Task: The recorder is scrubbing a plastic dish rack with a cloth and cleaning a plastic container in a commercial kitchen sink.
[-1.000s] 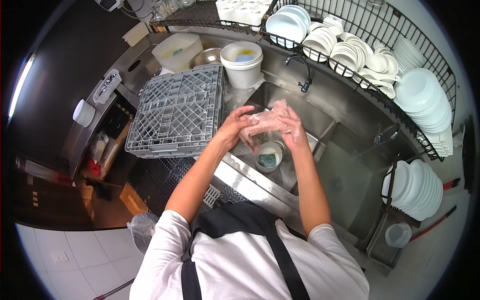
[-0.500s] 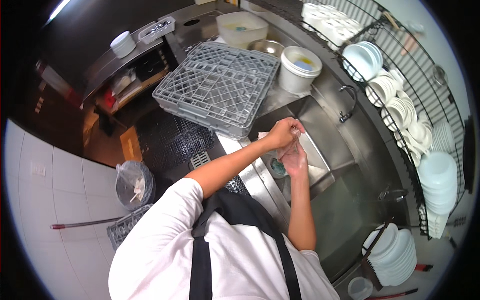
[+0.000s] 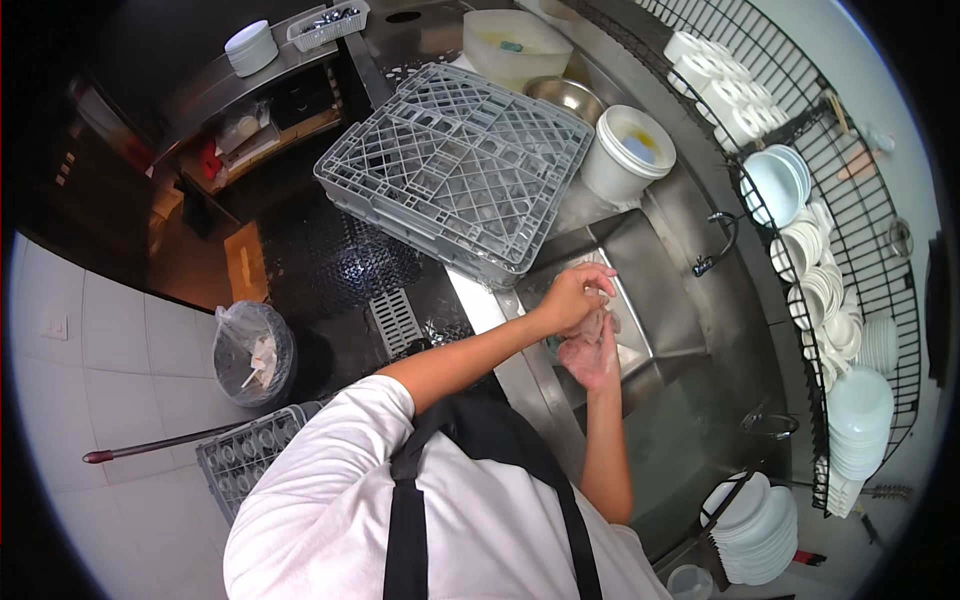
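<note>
My hands meet above the steel sink (image 3: 675, 290), just right of its front ledge. In my left hand (image 3: 572, 303) the fingers are bent around a thin, pale, crumpled sheet (image 3: 590, 325); it may be cloth or film, I cannot tell which. My right hand (image 3: 592, 362) is below, palm turned up, with the sheet against its palm and fingers. Its fingertips are partly hidden behind the sheet. A sliver of something green shows beside the right hand, mostly covered.
A grey dish rack (image 3: 460, 170) lies left of the sink. Behind stand a white bucket (image 3: 625, 175), a metal bowl (image 3: 566, 98) and a plastic tub (image 3: 515, 55). Taps (image 3: 716, 245) rise at the right. A wire shelf (image 3: 870, 230) holds white dishes. Stacked plates (image 3: 757, 535) stand lower right.
My view has shifted slightly. My left hand's fingers have spread a little, and the sheet is bunched closer between both hands. The green thing beside them is now more hidden.
</note>
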Demonstrator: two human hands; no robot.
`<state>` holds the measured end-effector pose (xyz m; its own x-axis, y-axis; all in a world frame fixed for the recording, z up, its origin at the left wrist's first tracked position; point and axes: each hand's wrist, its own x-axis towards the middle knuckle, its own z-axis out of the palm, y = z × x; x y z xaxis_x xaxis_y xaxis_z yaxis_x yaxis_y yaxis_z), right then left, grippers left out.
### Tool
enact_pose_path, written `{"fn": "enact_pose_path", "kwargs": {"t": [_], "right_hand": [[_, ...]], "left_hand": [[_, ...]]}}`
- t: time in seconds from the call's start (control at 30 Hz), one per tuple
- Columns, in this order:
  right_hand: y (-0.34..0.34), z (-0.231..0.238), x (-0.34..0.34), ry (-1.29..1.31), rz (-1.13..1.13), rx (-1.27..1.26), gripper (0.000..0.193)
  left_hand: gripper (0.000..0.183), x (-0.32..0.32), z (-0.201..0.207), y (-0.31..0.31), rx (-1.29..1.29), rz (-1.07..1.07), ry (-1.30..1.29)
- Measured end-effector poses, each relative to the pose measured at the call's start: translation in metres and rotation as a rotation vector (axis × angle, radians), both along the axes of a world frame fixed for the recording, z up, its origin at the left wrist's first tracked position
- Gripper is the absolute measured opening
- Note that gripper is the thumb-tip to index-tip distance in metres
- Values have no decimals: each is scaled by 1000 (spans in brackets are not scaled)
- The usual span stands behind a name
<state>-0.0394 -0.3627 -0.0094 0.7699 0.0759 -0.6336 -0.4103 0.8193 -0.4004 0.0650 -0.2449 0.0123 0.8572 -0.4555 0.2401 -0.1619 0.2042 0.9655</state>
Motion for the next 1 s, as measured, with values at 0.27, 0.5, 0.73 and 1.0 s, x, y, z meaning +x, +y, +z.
{"fn": "enact_pose_path", "kwargs": {"t": [0.27,0.5,0.73,1.0], "right_hand": [[6,60,26,-326,-109,-1407,41],[23,109,44,-348,-99,-2218,32],[40,163,55,-344,-138,-2854,28],[38,67,103,-517,-434,-785,58]], "left_hand": [[18,17,1,56,263,67,-24],[64,30,50,54,118,-128,-313],[54,63,72,36,199,-353,-127],[33,46,64,70,165,-291,-281]]}}
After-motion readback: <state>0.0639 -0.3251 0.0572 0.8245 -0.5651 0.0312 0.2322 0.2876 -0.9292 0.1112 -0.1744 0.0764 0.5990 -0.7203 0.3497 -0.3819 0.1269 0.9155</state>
